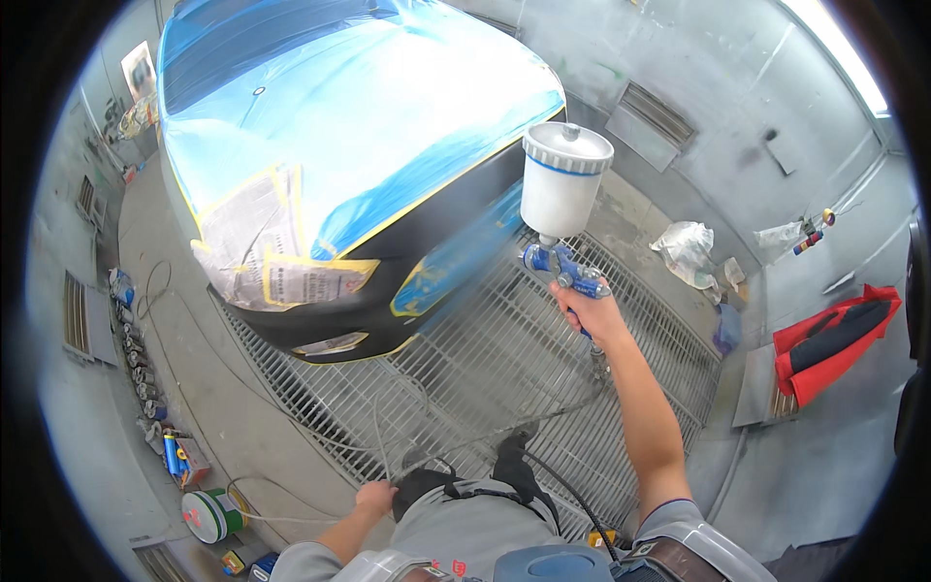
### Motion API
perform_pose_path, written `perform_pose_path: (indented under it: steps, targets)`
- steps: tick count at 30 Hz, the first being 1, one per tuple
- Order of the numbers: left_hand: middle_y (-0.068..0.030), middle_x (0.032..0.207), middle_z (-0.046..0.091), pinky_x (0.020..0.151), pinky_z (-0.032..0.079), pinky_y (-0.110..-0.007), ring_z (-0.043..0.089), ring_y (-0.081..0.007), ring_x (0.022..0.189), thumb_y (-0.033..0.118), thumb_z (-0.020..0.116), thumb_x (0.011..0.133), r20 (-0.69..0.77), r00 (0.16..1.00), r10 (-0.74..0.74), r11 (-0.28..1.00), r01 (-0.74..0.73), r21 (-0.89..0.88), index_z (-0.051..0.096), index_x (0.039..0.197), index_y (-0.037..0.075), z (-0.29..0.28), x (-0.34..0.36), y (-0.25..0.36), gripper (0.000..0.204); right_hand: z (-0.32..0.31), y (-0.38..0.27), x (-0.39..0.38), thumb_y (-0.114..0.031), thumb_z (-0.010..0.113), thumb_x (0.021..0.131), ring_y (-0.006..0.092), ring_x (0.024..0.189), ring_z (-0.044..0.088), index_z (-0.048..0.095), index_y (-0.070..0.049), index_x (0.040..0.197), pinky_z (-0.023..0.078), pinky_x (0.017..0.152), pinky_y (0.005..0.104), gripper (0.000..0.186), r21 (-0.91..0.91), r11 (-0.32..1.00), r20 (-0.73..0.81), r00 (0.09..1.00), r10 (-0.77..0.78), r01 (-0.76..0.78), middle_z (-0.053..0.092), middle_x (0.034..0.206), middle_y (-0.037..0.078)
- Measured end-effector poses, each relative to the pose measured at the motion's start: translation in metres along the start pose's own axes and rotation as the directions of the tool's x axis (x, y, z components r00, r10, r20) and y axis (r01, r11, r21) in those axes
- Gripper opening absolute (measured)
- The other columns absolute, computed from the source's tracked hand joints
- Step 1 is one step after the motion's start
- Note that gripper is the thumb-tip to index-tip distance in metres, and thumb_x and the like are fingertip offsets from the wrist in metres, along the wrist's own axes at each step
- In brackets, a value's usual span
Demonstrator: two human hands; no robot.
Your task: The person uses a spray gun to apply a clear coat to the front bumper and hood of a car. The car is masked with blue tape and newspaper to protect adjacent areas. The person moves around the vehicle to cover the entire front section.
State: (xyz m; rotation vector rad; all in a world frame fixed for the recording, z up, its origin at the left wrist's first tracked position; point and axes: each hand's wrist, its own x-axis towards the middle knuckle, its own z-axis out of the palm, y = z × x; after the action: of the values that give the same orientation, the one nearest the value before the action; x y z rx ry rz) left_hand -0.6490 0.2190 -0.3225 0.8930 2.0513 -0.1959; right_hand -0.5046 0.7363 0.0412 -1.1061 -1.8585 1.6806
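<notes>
My right hand (589, 312) is wrapped around the handle of a blue spray gun (564, 269), held out in front of the car. A white paint cup (562, 184) with a grey ribbed lid stands upright on top of the gun. Low by my side, my left hand (375, 498) is closed around a thin grey air hose (379, 436). The car's dark front bumper (359, 296) faces me, with a hazy streak between it and the gun. Blue masking film (388, 92) covers the hood, and taped newspaper (254, 233) covers the headlamp area.
Metal floor grating (465, 388) lies under the bumper, crossed by hose. Along the left wall stand several cans (141, 373) and a green-and-white bucket (208, 514). At right are crumpled clear plastic (686, 250) and a red-and-black cloth (836, 341).
</notes>
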Motion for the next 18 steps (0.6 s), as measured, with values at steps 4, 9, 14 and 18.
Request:
perform_pose_path:
  steps: [4, 9, 14, 18]
  targets:
    - [-0.0197, 0.113, 0.077, 0.091, 0.059, -0.053, 0.073, -0.0411, 0.109, 0.049, 0.061, 0.104, -0.077, 0.997, 0.001, 1.0, -0.002, -0.004, 0.074, 0.116, 0.007, -0.014, 0.037, 0.083, 0.046, -0.071, -0.005, 0.053, -0.022, 0.078, 0.098, 0.0064, 0.047, 0.048, 0.06, -0.009, 0.076, 0.036, 0.042, 0.0264, 0.031, -0.016, 1.0, 0.022, 1.0, -0.017, 0.017, 0.056, 0.063, -0.003]
    - [-0.0226, 0.105, 0.076, 0.088, 0.058, -0.056, 0.072, -0.0452, 0.103, 0.051, 0.059, 0.105, -0.185, 0.983, 0.016, 0.993, -0.036, -0.108, 0.073, 0.107, 0.005, -0.037, 0.055, 0.212, 0.048, -0.176, -0.016, 0.127, -0.024, 0.08, 0.096, 0.007, 0.049, 0.046, 0.062, -0.009, 0.079, 0.035, 0.043, 0.0275, 0.029, -0.115, 0.993, 0.012, 1.0, 0.017, -0.016, 0.056, 0.065, -0.003]
    - [-0.022, 0.106, 0.076, 0.089, 0.056, -0.057, 0.071, -0.0453, 0.103, 0.05, 0.061, 0.103, -0.242, 0.97, -0.006, 0.966, -0.057, -0.253, 0.074, 0.107, 0.006, -0.067, 0.071, 0.308, 0.046, -0.272, -0.015, 0.222, -0.025, 0.08, 0.096, 0.0081, 0.05, 0.046, 0.063, -0.008, 0.083, 0.035, 0.044, 0.0296, 0.027, -0.126, 0.992, 0.018, 1.0, -0.019, 0.021, 0.057, 0.068, -0.001]
    - [-0.0211, 0.098, 0.076, 0.085, 0.057, -0.055, 0.072, -0.044, 0.098, 0.05, 0.063, 0.101, -0.291, 0.956, -0.04, 0.928, -0.073, -0.366, 0.074, 0.098, 0.005, -0.099, 0.11, 0.376, 0.046, -0.328, -0.029, 0.285, -0.029, 0.077, 0.099, 0.0089, 0.048, 0.049, 0.059, -0.009, 0.075, 0.037, 0.042, 0.0291, 0.036, -0.159, 0.987, -0.041, 0.999, -0.026, 0.02, 0.056, 0.065, -0.002]
